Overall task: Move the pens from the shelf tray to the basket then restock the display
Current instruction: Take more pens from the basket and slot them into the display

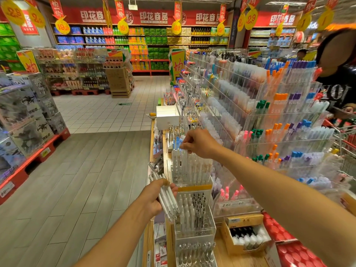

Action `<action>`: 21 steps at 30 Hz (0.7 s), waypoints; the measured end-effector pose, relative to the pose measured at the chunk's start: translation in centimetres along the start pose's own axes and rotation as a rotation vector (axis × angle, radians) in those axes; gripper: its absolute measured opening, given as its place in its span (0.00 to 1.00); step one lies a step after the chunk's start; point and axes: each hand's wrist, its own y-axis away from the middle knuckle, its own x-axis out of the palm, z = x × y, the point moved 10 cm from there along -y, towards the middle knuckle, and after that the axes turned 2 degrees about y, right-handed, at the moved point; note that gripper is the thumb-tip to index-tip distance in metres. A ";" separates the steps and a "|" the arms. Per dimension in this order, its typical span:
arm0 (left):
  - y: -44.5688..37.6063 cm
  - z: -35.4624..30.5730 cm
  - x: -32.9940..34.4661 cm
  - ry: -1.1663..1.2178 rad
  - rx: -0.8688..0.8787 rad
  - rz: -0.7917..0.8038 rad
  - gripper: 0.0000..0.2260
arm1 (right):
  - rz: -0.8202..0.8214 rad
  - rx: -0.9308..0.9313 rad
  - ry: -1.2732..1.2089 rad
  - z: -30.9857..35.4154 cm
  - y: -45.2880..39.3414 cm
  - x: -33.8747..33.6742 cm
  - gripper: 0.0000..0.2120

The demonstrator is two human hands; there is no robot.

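Red banners [153,17]: 印花商品; yellow tags [250,19]: probably 2.9.

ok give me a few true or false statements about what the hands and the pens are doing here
1. The left hand holds a bundle of white pens. True.
2. The right hand rests flat on the wooden shelf. False: it pinches the top of a pen above the clear tray.
3. The clear tray is empty. False: it holds upright white pens.
4. An open yellow cardboard box with small bottles sits to the right of the trays. True.
5. Both hands hold nothing. False: each grips pens.
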 end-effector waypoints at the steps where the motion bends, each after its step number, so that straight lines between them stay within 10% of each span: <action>1: 0.0 -0.1 0.1 -0.005 0.003 0.004 0.07 | 0.000 0.003 0.002 0.0 -0.1 0.0 0.09; 21: -0.8 -0.3 1.0 -0.054 0.019 0.081 0.04 | 0.173 -0.008 0.261 0.3 -0.7 3.6 0.08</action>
